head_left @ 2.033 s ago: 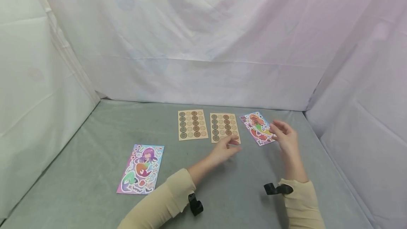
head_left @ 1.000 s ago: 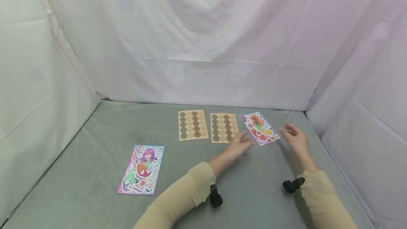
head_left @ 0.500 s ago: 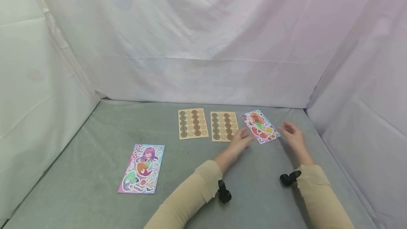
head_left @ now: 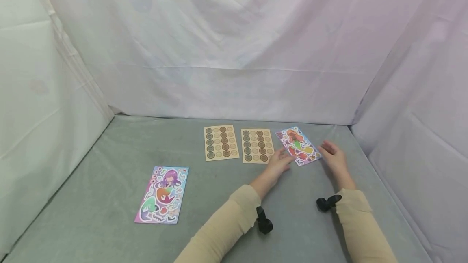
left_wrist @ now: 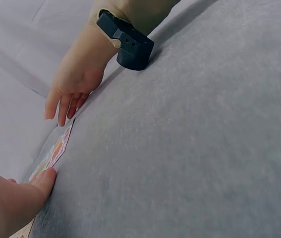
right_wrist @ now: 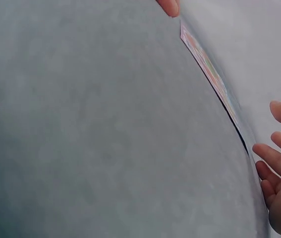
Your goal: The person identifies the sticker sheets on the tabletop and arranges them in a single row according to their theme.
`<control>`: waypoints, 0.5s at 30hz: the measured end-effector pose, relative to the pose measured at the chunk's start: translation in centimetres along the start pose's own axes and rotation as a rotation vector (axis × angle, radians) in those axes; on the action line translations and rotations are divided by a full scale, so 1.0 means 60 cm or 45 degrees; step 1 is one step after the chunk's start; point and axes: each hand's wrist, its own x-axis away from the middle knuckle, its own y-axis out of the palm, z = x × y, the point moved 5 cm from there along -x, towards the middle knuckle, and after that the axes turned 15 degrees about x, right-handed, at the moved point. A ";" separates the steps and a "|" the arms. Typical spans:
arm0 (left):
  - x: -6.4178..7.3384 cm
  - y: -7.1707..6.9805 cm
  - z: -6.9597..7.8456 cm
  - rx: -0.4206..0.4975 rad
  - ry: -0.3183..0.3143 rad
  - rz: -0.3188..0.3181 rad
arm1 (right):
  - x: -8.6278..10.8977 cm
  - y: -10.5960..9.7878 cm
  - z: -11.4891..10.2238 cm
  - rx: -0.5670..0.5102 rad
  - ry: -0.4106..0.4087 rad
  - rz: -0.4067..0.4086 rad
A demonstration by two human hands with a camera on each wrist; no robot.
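Note:
A colourful mermaid sticker sheet (head_left: 298, 146) lies slanted at the back right of the table. At its lower left edge is my left hand (head_left: 274, 168), fingers spread and relaxed, overlapping a corner of the right-hand beige sheet of round stickers (head_left: 256, 146). My right hand (head_left: 335, 161) is at the mermaid sheet's right edge, fingertips close to its corner. In the right wrist view, that hand's fingers (right_wrist: 274, 157) are loosely extended beside the sheet's far end, and the sheet (right_wrist: 210, 69) shows a thin dark gap under its edge. Neither hand grips anything.
Another beige sheet of round stickers (head_left: 221, 143) lies left of the first. A larger purple-haired mermaid sticker sheet (head_left: 163, 195) lies at the front left of the grey table (head_left: 91, 198). White cloth walls (head_left: 234, 92) stand at the back and both sides.
My left hand has moved right from the beige sheet to the mermaid sheet's left edge. My right hand drew back right from over that sheet, then came slightly left again. The sheets show little change.

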 end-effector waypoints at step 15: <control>0.004 -0.003 -0.005 0.196 -0.052 -0.045 | 0.003 0.010 0.004 -0.047 -0.008 -0.013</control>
